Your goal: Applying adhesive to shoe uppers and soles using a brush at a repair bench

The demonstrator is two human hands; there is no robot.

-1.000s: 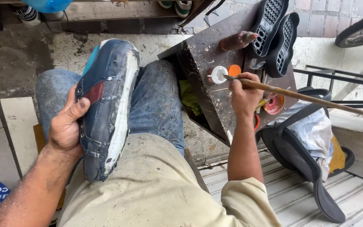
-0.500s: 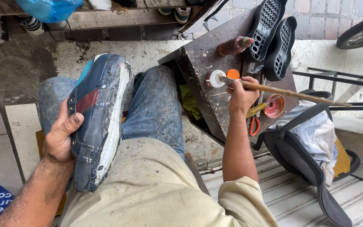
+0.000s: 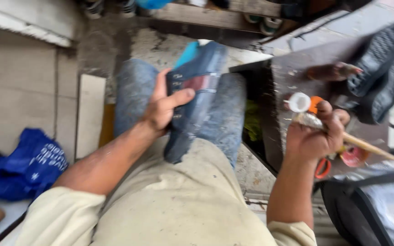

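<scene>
A single camera, worn on the person's head, looks steeply down over the chest and lap of a seated person. It sits close: the cream shirt fills the lower middle, and both forearms run up from the bottom corners to the left hand (image 3: 163, 107) and the right hand (image 3: 315, 136) at mid-height. The top of the view takes in grey paving and a dark wooden workbench top (image 3: 292, 68) on the right. The picture is blurred, so fine detail cannot be told.

shoe repair stall | worn bench (image 3: 297, 68) w/ shoes (image 3: 381, 59) | glue pots (image 3: 299, 101)
</scene>
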